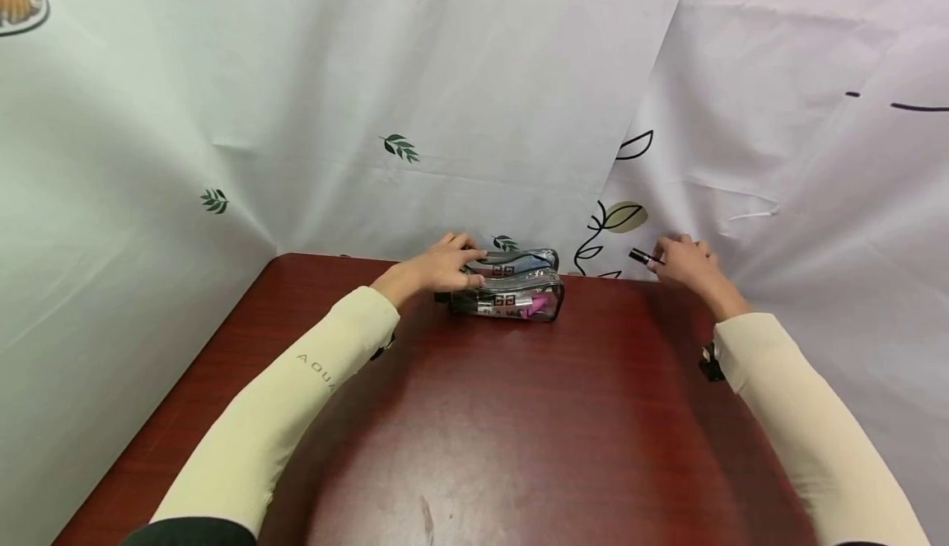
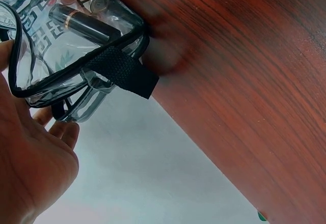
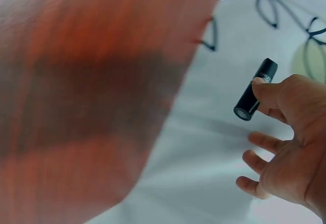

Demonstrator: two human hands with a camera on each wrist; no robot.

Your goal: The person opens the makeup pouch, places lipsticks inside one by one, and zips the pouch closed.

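Note:
A clear cosmetic bag (image 1: 511, 282) with black piping and black lettering stands near the table's far edge. My left hand (image 1: 437, 266) holds its left end, thumb on the near side and fingers at the top and far side. Through the clear wall show a pink item (image 1: 535, 305) and, in the left wrist view, a black tube (image 2: 84, 24) with a gold band. Off to the right, beyond the table's far edge, my right hand (image 1: 688, 264) pinches a small black lipstick tube (image 3: 249, 102) between thumb and forefinger. Its other fingers are spread apart.
The dark red wooden table (image 1: 519, 422) reaches from the bag toward me. A pale cloth (image 1: 474, 101) printed with leaves hangs behind and around it. A black fabric tab (image 2: 125, 71) sticks out from the bag's end.

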